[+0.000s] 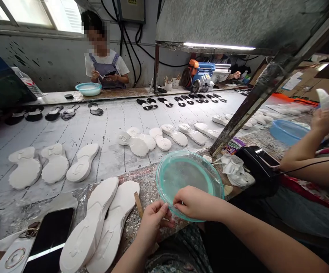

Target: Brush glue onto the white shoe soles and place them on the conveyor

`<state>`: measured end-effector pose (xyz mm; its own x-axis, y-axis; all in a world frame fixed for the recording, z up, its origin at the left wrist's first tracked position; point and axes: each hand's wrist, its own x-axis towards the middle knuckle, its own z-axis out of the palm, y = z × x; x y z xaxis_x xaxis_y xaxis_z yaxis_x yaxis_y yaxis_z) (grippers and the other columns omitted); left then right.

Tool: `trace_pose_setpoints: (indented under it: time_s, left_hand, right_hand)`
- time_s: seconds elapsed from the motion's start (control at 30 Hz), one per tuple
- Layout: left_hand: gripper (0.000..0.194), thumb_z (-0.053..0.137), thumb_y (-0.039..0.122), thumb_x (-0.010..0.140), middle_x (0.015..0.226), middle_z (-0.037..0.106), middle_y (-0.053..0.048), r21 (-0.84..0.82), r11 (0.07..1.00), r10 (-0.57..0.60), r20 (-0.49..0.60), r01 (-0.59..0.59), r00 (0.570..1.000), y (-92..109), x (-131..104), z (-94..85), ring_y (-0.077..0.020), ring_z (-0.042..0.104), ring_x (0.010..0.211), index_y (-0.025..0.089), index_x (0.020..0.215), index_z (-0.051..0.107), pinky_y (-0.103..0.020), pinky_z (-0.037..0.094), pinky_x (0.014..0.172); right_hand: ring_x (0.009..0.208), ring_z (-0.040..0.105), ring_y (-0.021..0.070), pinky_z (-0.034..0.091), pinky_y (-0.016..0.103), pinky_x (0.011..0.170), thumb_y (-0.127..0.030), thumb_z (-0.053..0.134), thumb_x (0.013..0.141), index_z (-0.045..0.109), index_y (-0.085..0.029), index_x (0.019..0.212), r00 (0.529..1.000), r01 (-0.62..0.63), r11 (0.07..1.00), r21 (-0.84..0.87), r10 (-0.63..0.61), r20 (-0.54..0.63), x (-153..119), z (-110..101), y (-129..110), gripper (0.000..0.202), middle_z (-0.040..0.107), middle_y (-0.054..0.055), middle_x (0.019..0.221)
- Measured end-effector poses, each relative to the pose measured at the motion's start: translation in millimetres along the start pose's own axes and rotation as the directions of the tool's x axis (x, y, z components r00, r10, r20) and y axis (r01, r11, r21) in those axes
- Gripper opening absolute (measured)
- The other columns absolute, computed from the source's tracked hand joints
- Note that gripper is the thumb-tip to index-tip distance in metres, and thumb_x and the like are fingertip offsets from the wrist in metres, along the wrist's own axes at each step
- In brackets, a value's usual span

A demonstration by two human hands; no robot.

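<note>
My left hand is just left of the near rim of a green plastic basin. Its thumb and fingertips are pinched together; whatever they hold is too small to make out. Over the near side of the basin, my right hand has curled fingers meeting close to the left fingertips, and their contents are hidden. A wooden stick lies beside my left hand. Left of it, two large white shoe soles rest at the table edge, one partly overlapping the other.
White soles and black ones lie in rows on a marked conveyor belt. A slanted metal post rises right of the basin. A phone lies lower left. One person works opposite; another person's arm is at right.
</note>
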<state>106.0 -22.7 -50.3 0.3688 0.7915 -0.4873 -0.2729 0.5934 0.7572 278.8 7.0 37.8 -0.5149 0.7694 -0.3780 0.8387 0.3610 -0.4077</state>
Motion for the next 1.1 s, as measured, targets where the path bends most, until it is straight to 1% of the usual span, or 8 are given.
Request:
trace_pose_setpoints:
  time_s: [0.2,0.43,0.57,0.67,0.8,0.93,1.0,1.1]
  left_hand:
    - [0.051,0.083,0.060,0.057,0.060,0.059,0.000,0.000,1.000,0.005,0.008,-0.005,1.000,-1,2,0.4,-0.0138,0.059,0.054,0.015,0.065,0.061,-0.025,0.050,0.049]
    - [0.049,0.082,0.058,0.061,0.062,0.060,0.000,-0.020,1.000,0.016,0.014,-0.016,1.000,-3,2,1.4,-0.0137,0.059,0.054,0.015,0.067,0.061,-0.024,0.048,0.047]
    - [0.050,0.082,0.059,0.060,0.061,0.060,0.000,-0.018,1.000,0.008,0.027,-0.007,1.000,-2,3,-0.4,-0.0140,0.059,0.054,0.015,0.067,0.061,-0.025,0.049,0.048]
    - [0.048,0.082,0.058,0.062,0.063,0.059,0.000,-0.003,1.000,0.009,0.036,-0.009,0.999,-1,3,-1.8,-0.0129,0.058,0.055,0.014,0.068,0.063,-0.024,0.050,0.049]
    - [0.049,0.082,0.059,0.061,0.063,0.059,0.001,0.009,1.000,0.007,0.038,-0.007,0.999,0,2,-2.2,-0.0128,0.057,0.055,0.014,0.069,0.063,-0.025,0.050,0.049]
    - [0.049,0.082,0.059,0.061,0.061,0.059,0.001,0.001,1.000,0.010,0.032,-0.010,0.999,-1,1,-0.7,-0.0135,0.058,0.054,0.015,0.071,0.063,-0.025,0.048,0.048]
    - [0.048,0.082,0.058,0.062,0.062,0.059,0.001,-0.007,1.000,0.014,0.029,-0.013,0.999,-2,2,0.1,-0.0130,0.058,0.053,0.015,0.070,0.062,-0.024,0.047,0.048]
    - [0.048,0.082,0.058,0.062,0.063,0.060,0.001,-0.012,1.000,0.011,0.030,-0.011,0.999,-3,2,0.5,-0.0133,0.059,0.052,0.015,0.068,0.060,-0.024,0.046,0.047]
  right_hand:
    - [0.067,0.064,0.0230,0.021,0.029,0.053,-0.015,0.058,0.081,0.073,-0.010,0.077,0.999,-0.026,0.989,-0.145,0.030,0.026,12,-5,-14,0.016,0.072,0.015,0.079]
    - [0.074,0.063,0.0176,0.033,0.024,0.060,-0.013,0.058,0.083,0.068,-0.014,0.083,0.990,-0.123,0.991,-0.060,0.118,-0.077,6,4,6,0.010,0.071,0.006,0.085]
    - [0.073,0.061,0.0129,0.036,0.021,0.060,-0.027,0.051,0.099,0.066,-0.017,0.086,0.998,-0.042,0.999,0.027,0.043,-0.043,-2,5,16,0.022,0.069,0.000,0.083]
    - [0.081,0.063,0.0173,0.034,0.024,0.061,-0.041,0.056,0.099,0.066,-0.017,0.094,1.000,0.018,1.000,0.017,-0.018,-0.012,1,5,12,0.027,0.070,0.003,0.092]
    - [0.074,0.060,0.0190,0.027,0.026,0.058,-0.029,0.060,0.096,0.068,-0.014,0.083,0.988,0.126,0.991,-0.047,-0.120,0.100,18,-2,7,0.021,0.069,0.007,0.084]
    - [0.062,0.052,0.0133,0.027,0.023,0.056,-0.025,0.058,0.096,0.066,-0.016,0.074,0.954,0.249,0.968,-0.041,-0.237,0.185,30,-9,15,0.025,0.064,0.001,0.069]
    - [0.060,0.048,0.0113,0.029,0.022,0.056,-0.025,0.058,0.096,0.065,-0.016,0.073,0.951,0.275,0.960,-0.048,-0.264,0.164,30,-7,20,0.025,0.062,-0.001,0.068]
    - [0.063,0.049,0.0121,0.027,0.025,0.058,-0.020,0.056,0.095,0.064,-0.014,0.075,0.975,0.220,0.969,-0.116,-0.216,0.046,22,3,24,0.023,0.063,0.001,0.074]
